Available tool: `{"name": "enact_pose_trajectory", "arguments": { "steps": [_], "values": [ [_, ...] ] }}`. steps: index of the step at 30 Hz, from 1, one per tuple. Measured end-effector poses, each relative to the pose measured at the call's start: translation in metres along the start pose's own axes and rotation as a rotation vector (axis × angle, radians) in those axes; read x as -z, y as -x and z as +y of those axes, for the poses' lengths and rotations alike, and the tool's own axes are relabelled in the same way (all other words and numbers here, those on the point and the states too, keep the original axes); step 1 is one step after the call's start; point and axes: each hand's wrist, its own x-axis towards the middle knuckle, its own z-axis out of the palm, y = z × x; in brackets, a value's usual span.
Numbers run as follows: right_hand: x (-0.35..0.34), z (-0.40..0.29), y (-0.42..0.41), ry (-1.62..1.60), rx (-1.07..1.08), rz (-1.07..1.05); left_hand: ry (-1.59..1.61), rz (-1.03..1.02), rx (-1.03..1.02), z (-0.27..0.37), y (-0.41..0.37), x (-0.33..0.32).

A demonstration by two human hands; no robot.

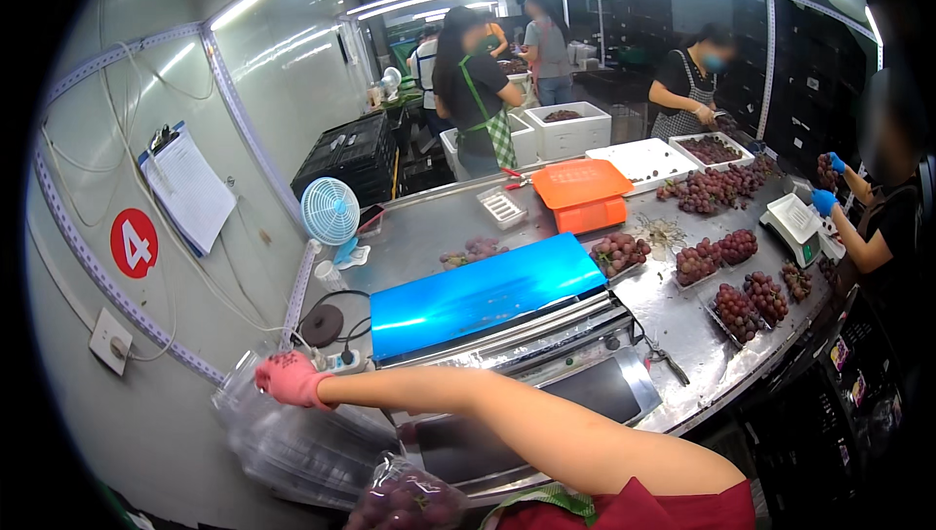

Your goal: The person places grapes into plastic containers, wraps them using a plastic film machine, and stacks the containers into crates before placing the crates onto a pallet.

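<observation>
My right hand, in a pink knit glove, reaches across to the left and has its fingers closed on the upper edge of clear plastic trays, stacked and blurred. My left hand is out of view. At the bottom edge lies a pack of red grapes in clear plastic, partly cut off; what supports it is hidden. Beyond my forearm stands a film wrapping machine with a blue cover and dark plates, one partly hidden by my arm.
On the metal table are pliers, an orange scale, a white scale, packed grapes and loose grapes. A small fan and power strip sit left. A blue-gloved co-worker stands right; several people are beyond.
</observation>
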Motion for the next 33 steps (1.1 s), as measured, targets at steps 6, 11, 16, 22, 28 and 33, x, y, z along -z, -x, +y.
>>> {"name": "enact_pose_trajectory", "arguments": {
  "steps": [6,11,16,22,28,33],
  "values": [
    [0.132,-0.03,0.059,-0.441,0.112,0.344,-0.045,0.05,-0.031,0.01,0.004,-0.01],
    [0.21,0.017,0.181,0.638,0.475,0.289,-0.096,0.064,-0.078,0.024,0.0,-0.023],
    [0.209,0.064,0.337,1.027,0.252,-0.253,-0.144,-0.007,-0.111,0.03,-0.012,-0.051],
    [0.205,0.055,0.396,0.762,-0.024,-0.599,-0.181,-0.204,-0.096,0.016,-0.019,-0.098],
    [0.212,0.064,0.403,0.439,-0.139,-0.474,-0.211,-0.439,-0.001,-0.001,-0.017,-0.129],
    [0.258,0.05,0.364,-1.305,-0.545,0.136,-0.221,-0.558,0.076,-0.028,-0.007,-0.145]
  ]
}}
